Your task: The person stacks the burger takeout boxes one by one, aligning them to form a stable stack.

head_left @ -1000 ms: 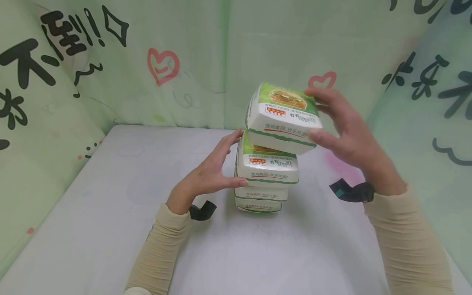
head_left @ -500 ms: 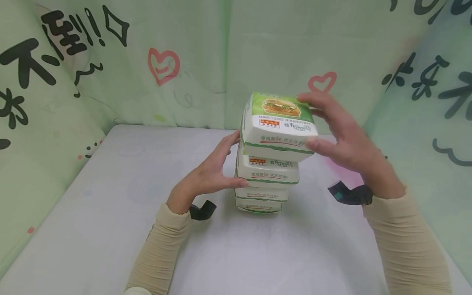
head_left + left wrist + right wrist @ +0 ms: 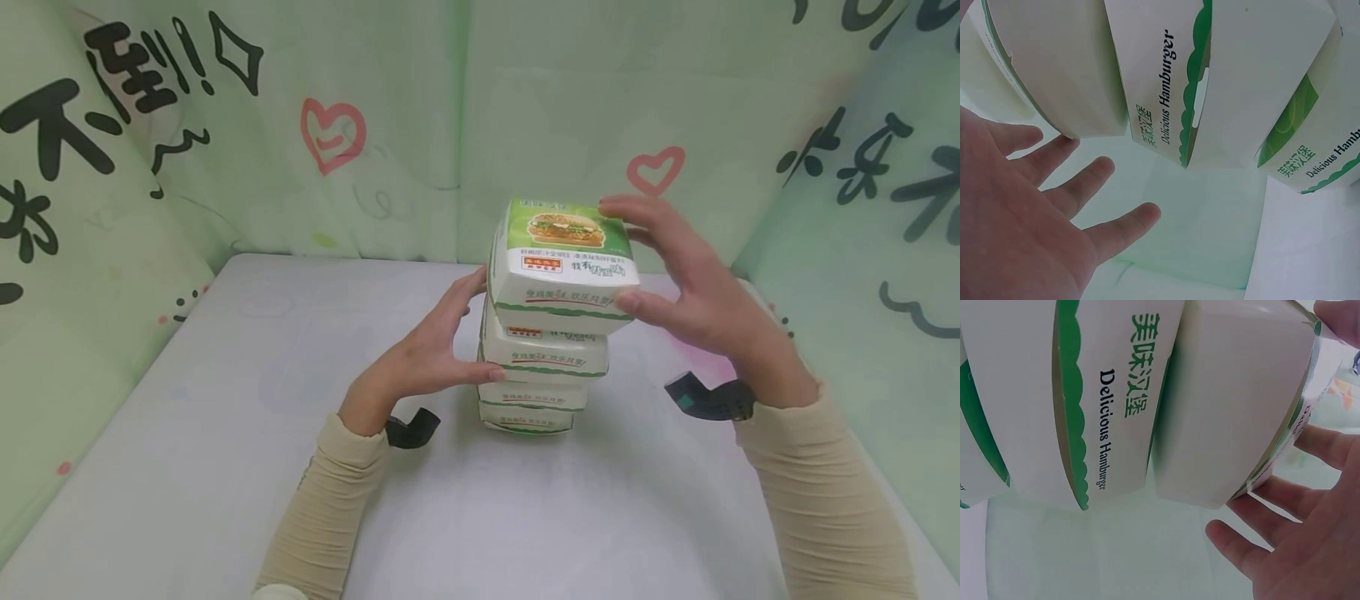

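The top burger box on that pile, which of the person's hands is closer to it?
Right. The right hand grips the top burger box by its right side, thumb in front. The left hand sits lower, against the left side of the box beneath.

White table (image 3: 225, 433); stack of burger boxes (image 3: 534, 392) standing on it.

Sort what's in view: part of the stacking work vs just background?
In the work:
top burger box, held by right hand
stack of burger boxes beneath it, touched by left hand

Just around:
white table
green printed backdrop
black wrist straps
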`<action>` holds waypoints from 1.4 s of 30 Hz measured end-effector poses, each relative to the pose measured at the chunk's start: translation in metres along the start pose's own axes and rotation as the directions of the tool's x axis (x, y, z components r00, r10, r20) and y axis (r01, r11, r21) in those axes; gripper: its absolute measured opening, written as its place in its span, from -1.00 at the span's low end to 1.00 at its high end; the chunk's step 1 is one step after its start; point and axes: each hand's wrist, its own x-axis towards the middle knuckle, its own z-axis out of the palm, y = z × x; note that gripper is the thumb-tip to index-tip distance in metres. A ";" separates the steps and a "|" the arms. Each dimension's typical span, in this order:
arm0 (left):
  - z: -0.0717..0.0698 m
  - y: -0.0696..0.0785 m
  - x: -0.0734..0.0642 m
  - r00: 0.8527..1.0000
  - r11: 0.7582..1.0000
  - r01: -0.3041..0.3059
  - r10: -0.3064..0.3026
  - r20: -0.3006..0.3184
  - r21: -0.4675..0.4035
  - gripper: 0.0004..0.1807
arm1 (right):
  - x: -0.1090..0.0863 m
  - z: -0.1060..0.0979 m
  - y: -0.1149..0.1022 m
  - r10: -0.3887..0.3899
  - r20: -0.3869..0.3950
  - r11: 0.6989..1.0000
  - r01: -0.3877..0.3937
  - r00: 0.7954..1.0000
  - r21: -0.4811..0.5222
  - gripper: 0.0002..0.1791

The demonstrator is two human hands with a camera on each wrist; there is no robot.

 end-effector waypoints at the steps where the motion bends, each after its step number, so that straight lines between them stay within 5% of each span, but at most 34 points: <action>1: 0.000 0.000 0.000 1.000 1.000 -0.001 0.001 0.002 -0.001 0.22 | 0.000 0.000 0.000 -0.001 0.001 1.000 0.001 1.000 0.003 -0.14; 14: -0.001 0.002 -0.001 1.000 1.000 -0.009 0.009 -0.001 -0.020 0.18 | -0.002 0.001 -0.002 0.043 0.019 0.999 -0.044 0.999 0.025 -0.08; 34: -0.001 0.001 -0.002 1.000 1.000 -0.028 0.028 -0.009 -0.010 0.18 | -0.004 0.001 0.001 0.012 -0.012 1.000 -0.012 1.000 0.021 -0.12; 42: -0.010 0.000 -0.005 1.000 1.000 -0.010 0.010 -0.029 0.013 0.11 | -0.015 0.001 0.012 0.036 -0.078 0.989 -0.024 0.996 0.143 -0.27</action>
